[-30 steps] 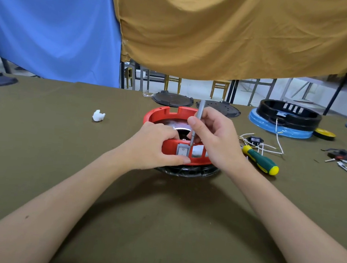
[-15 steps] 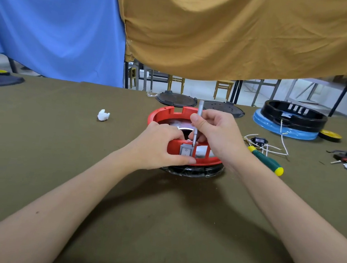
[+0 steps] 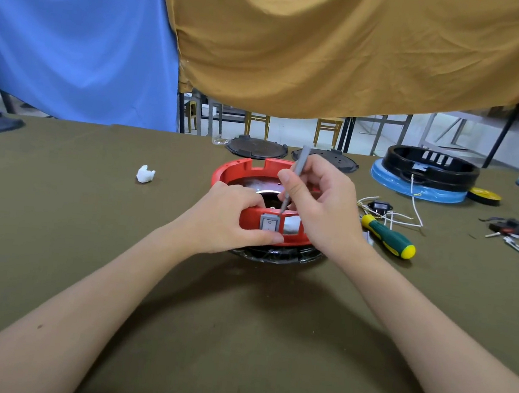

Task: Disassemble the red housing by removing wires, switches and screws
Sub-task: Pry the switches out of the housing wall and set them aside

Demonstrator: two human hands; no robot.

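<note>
The round red housing (image 3: 238,170) sits on a black base in the middle of the olive table. A grey rocker switch (image 3: 270,223) is set in its near wall. My left hand (image 3: 230,219) grips that near wall, thumb below the switch and fingers over the rim. My right hand (image 3: 317,205) pinches a thin grey tool (image 3: 296,174), held slanted, its tip down inside the housing just behind the switch. A white patch shows through the opening right of the switch.
A green and yellow screwdriver (image 3: 387,236) lies right of the housing, beside loose white wires (image 3: 392,214) and a small black part. A black housing on a blue base (image 3: 425,177) stands far right. A white scrap (image 3: 145,174) lies left. Black lids lie behind.
The grey tool has tilted from near upright to a slant, top leaning right, tip still behind the switch. My left hand keeps its hold. The camera view has shifted slightly.
</note>
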